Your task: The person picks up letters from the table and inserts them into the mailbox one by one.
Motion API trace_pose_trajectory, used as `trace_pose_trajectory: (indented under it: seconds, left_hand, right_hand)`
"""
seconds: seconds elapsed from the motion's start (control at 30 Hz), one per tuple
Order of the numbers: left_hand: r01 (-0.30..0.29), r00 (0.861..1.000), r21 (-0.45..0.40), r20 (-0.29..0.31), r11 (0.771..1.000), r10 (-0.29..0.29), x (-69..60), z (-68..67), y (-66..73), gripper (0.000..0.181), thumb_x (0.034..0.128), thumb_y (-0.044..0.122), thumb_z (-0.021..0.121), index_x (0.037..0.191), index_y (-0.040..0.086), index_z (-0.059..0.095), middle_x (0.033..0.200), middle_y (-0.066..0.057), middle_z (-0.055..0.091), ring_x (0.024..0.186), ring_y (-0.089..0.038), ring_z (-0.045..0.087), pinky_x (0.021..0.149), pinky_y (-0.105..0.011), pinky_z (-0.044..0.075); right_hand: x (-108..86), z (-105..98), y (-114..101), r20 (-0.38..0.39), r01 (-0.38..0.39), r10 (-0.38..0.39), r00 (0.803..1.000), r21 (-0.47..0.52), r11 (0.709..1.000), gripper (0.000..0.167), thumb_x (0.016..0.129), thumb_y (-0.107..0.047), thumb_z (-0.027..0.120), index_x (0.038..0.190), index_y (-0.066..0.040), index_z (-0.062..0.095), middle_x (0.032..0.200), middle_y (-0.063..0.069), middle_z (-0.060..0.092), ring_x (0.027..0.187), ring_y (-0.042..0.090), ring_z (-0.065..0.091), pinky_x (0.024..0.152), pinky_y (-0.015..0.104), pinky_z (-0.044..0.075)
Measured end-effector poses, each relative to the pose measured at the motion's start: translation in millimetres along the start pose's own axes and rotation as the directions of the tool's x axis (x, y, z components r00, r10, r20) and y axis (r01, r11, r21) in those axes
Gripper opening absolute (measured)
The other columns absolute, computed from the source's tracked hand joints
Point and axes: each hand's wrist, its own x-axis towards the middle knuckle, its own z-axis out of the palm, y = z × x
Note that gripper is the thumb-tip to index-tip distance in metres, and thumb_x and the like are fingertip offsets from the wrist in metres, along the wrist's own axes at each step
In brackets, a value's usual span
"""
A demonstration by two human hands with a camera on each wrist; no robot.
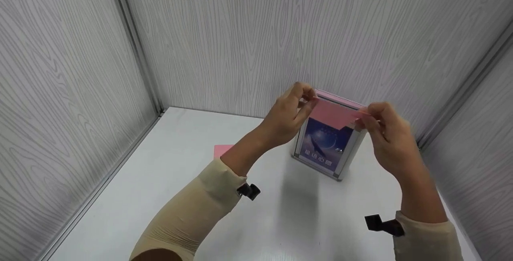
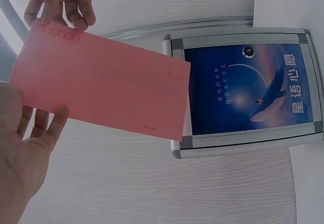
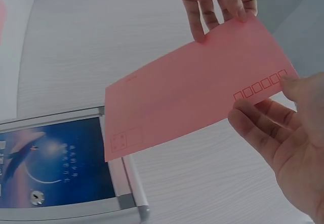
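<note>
A pink envelope (image 1: 329, 113) (image 2: 104, 82) (image 3: 197, 84) with printed postcode squares is held between both hands, in front of the upper part of a box (image 1: 298, 144) with a silver frame. My left hand (image 1: 285, 117) pinches one end corner of the envelope; in the left wrist view its fingers (image 2: 56, 125) lie along the edge. At the opposite edge my right hand (image 1: 390, 138) pinches the same end, thumb on the printed side in the right wrist view. The box front carries a blue whale poster (image 2: 238, 89) and a round lock (image 2: 248, 51). The envelope's free end overlaps the box's top edge.
Another pink paper piece (image 1: 221, 150) lies on the white table (image 1: 172, 140), partly hidden by the left forearm. Grey wood-grain panels (image 1: 224, 44) stand behind and on both sides. A pink strip (image 1: 340, 99) shows along the box's top.
</note>
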Motion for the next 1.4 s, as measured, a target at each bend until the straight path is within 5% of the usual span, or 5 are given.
trace_pose_trajectory:
  seconds: [0.37, 0.63, 0.73, 1.07, 1.4]
  left_hand:
    - [-0.083, 0.996, -0.039, -0.016, 0.996, 0.082, 12.5, 1.4, 3.0, 0.012, 0.1158, 0.018, 0.046, 0.122, 0.007, 0.044, 0.123, -0.01, 0.056, 0.128, -0.02, 0.058, 0.115, -0.022, 0.049]
    - [-0.054, 0.998, -0.05, -0.031, 0.997, 0.053, 15.0, 16.6, -19.3, 0.011, 0.1103, 0.016, 0.047, 0.118, 0.008, 0.043, 0.122, -0.01, 0.054, 0.125, -0.02, 0.056, 0.116, -0.027, 0.048]
    - [-0.036, 0.999, -0.062, -0.036, 0.997, 0.033, 15.2, 21.4, -26.5, 0.013, 0.1084, 0.016, 0.048, 0.118, 0.008, 0.043, 0.122, -0.01, 0.054, 0.125, -0.02, 0.056, 0.118, -0.028, 0.049]
    - [0.01, 0.999, -0.114, -0.036, 0.993, -0.014, 20.8, 28.8, -35.8, 0.019, 0.1038, 0.014, 0.045, 0.121, 0.006, 0.043, 0.123, -0.012, 0.053, 0.126, -0.022, 0.057, 0.119, -0.027, 0.049]
    - [-0.063, 0.982, 0.186, -0.166, 0.98, 0.095, 30.2, 34.2, -43.4, 0.016, 0.1161, 0.019, 0.051, 0.125, 0.007, 0.048, 0.121, -0.013, 0.067, 0.118, -0.026, 0.07, 0.103, -0.032, 0.06]
  right_hand:
    - [8.0, -11, -9, -0.057, 0.075, -0.079, 0.995, -0.075, 0.994, 0.023, 0.116, -0.018, 0.049, 0.123, 0.003, 0.054, 0.133, 0.01, 0.069, 0.116, -0.011, 0.063, 0.104, 0.002, 0.041]
    - [13.7, -2, 5, -0.06, 0.082, -0.093, 0.994, -0.166, 0.983, 0.025, 0.116, -0.02, 0.051, 0.133, -0.004, 0.058, 0.128, 0.016, 0.067, 0.123, 0.034, 0.069, 0.108, 0.04, 0.051]
    - [14.7, 1, 11, -0.045, 0.088, -0.096, 0.994, -0.155, 0.984, 0.022, 0.115, -0.017, 0.052, 0.131, -0.003, 0.059, 0.125, 0.018, 0.067, 0.122, 0.036, 0.069, 0.105, 0.056, 0.053]
    - [17.8, 3, 20, -0.006, 0.045, -0.046, 0.999, -0.147, 0.988, 0.027, 0.116, -0.023, 0.051, 0.132, -0.004, 0.06, 0.126, 0.017, 0.069, 0.123, 0.041, 0.07, 0.103, 0.062, 0.055]
    - [23.2, 5, 31, -0.027, 0.016, -0.021, 0.999, -0.147, 0.989, 0.024, 0.116, -0.024, 0.051, 0.127, -0.003, 0.058, 0.122, 0.022, 0.071, 0.117, 0.046, 0.071, 0.101, 0.064, 0.056]
